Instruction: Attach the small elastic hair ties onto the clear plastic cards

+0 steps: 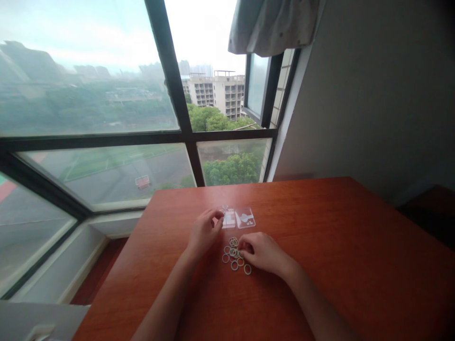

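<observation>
A loose pile of small pale rings [233, 253], some overlapping, lies on the wooden table. At the pile's right edge is my right hand [265, 252], its thumb and forefinger closed around the side of one ring. Just beyond the pile stands a clear plastic box [229, 219], with its clear lid [246, 218] lying open to the right and a pale label showing on it. My left hand [206, 231] reaches to the box's left edge with thumb and forefinger pinched. What sits between those fingertips is too small to make out.
The reddish-brown table [320, 227] reaches back to a dark-framed window [186, 135]. A grey wall [373, 94] rises on the right, and a short curtain [273, 28] hangs above. At lower left a pale object [39, 322] stands beside the table.
</observation>
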Demonstrator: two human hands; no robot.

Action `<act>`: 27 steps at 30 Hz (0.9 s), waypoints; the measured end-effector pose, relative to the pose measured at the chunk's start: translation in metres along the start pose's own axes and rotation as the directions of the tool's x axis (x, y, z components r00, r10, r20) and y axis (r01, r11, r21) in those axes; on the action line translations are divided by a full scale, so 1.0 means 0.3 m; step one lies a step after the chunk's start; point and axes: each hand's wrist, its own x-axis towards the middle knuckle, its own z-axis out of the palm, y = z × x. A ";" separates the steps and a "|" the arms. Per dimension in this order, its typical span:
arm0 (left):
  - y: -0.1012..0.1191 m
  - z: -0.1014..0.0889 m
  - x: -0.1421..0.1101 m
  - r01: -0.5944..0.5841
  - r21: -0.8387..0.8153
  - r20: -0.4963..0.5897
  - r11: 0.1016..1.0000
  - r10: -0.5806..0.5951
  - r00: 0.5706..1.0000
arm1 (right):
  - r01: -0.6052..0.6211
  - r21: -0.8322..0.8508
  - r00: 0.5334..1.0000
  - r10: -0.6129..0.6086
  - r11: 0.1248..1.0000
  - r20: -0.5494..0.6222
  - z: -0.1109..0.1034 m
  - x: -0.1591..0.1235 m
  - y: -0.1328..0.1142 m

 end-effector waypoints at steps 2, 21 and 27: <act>0.004 -0.001 -0.001 0.001 0.005 0.006 1.000 -0.001 1.000 | 0.010 -0.012 1.000 -0.010 1.000 0.001 0.000 0.000 -0.001; 0.118 0.061 -0.033 -0.080 -0.215 0.237 0.973 0.132 0.962 | -0.069 0.161 0.927 0.123 0.985 -0.355 0.001 0.032 0.023; 0.114 0.071 -0.034 -0.062 -0.213 0.213 0.975 0.109 0.971 | -0.027 0.180 0.926 0.093 0.983 -0.367 0.003 0.033 0.020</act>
